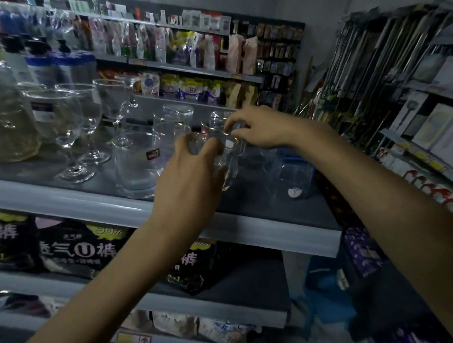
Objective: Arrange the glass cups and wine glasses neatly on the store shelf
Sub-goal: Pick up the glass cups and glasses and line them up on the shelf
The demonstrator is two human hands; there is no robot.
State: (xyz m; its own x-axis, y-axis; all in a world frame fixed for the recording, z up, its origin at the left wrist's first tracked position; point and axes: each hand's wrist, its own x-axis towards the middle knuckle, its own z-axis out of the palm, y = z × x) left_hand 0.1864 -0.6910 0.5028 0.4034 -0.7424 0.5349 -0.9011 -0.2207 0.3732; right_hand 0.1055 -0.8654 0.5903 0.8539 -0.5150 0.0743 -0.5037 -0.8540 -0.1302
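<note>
A clear glass cup (227,160) stands near the middle of the grey store shelf (283,227). My left hand (190,179) curls round its near side and my right hand (260,128) pinches its rim from above. Left of it stands a wider glass cup (137,163) with a dark label. Further left, three wine glasses (61,124) stand in a row. More cups (174,120) are stacked behind, one upside down on top.
A large glass jar (8,126) fills the shelf's left end. A clear blue-tinted plastic container (291,172) sits to the right of the cup. Packaged goods fill the shelves above and below. Boxes and long metal rods line the rack on the right.
</note>
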